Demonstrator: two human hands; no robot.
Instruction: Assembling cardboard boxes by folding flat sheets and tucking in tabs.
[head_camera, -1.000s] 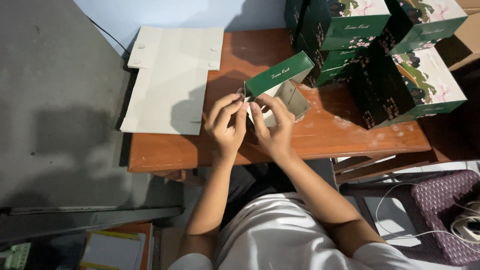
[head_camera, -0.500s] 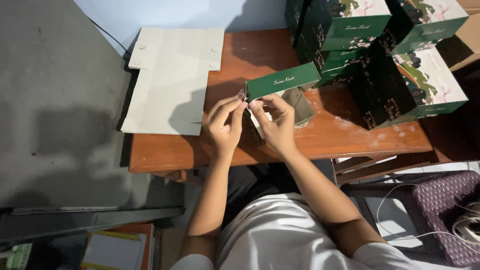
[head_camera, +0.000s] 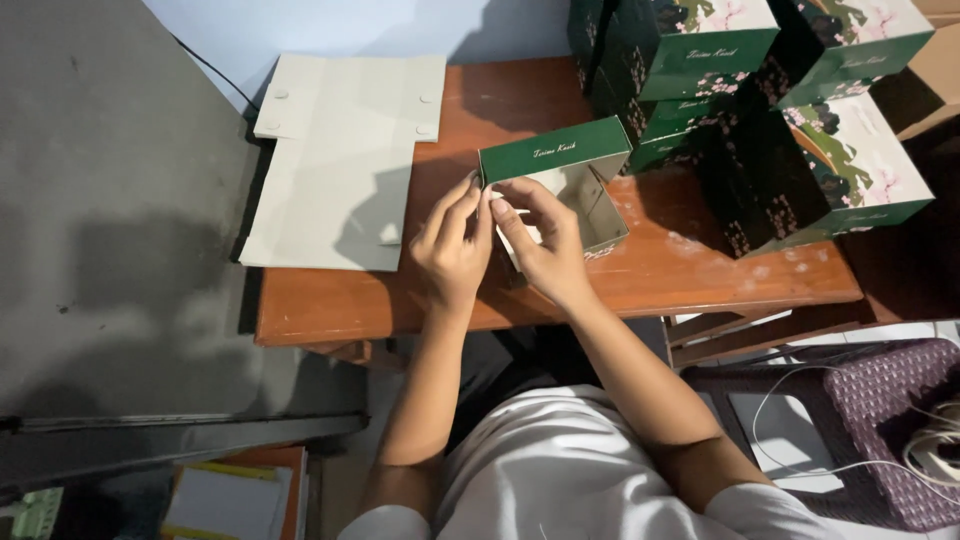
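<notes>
A half-folded green carton (head_camera: 560, 165) with a grey inside stands open on the brown wooden table (head_camera: 690, 275). My left hand (head_camera: 452, 245) pinches its near left corner with thumb and fingers. My right hand (head_camera: 540, 245) grips the same corner from the other side, fingers pressed on an inner flap. Both hands are close together and touching the carton.
A flat unfolded grey cardboard blank (head_camera: 340, 160) lies on the table's left end, hanging over its edge. Several finished green flowered boxes (head_camera: 760, 110) are stacked at the back right. A purple woven seat (head_camera: 880, 430) with white cord sits lower right.
The carton's green side has been turned and raised more upright, and both hands have shifted slightly up along its left corner.
</notes>
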